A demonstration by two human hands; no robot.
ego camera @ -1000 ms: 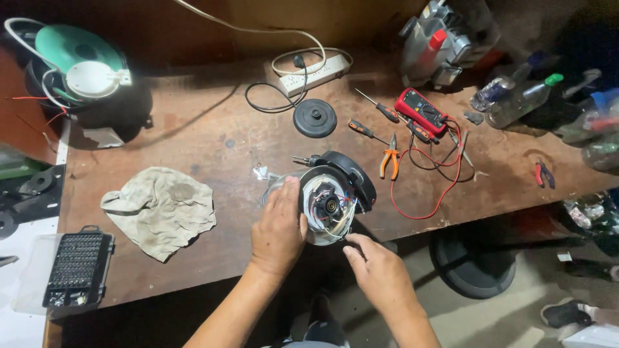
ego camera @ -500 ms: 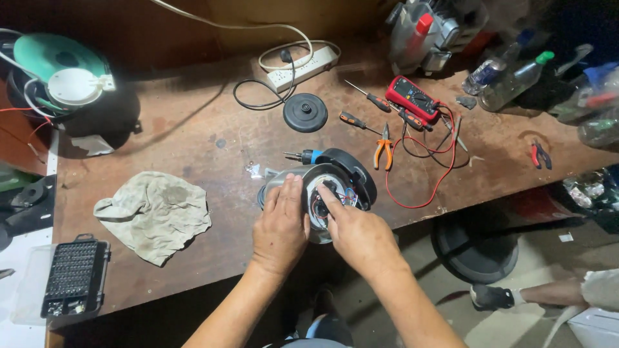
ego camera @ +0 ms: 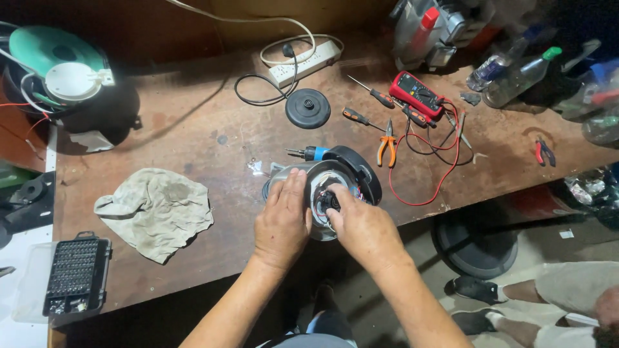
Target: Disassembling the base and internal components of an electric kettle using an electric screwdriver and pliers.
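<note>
— Since half a second ago, little shifts: the right hand point(ego camera: 362, 225) stays over the opened round appliance base point(ego camera: 325, 193), its fingertips still dug into the middle among the wires, and the left hand point(ego camera: 282, 222) keeps its place on the rim.

— How much room is around it?

— Not much toward the person. The base sits right at the near edge of the wooden workbench point(ego camera: 193, 135), partly overhanging it. Left of it lies a crumpled grey cloth point(ego camera: 155, 209), a clear gap between them. Behind it a blue-handled screwdriver point(ego camera: 308, 153) lies just beside the housing, and orange-handled pliers point(ego camera: 386, 145) with red test leads point(ego camera: 445, 167) crowd the right side.

— And the fingers?

— Left fingers point(ego camera: 293, 187) lie flat and spread over the metal wall, pressing rather than clasping. Right fingers curl inward, tips touching the dark central part; whether they pinch anything I cannot tell, as the hand hides it.

— Anything further off?

— A black round disc point(ego camera: 307, 108) and a white power strip point(ego camera: 303, 61) sit well behind; a black bit case point(ego camera: 74, 274) rests at the far left corner.
</note>
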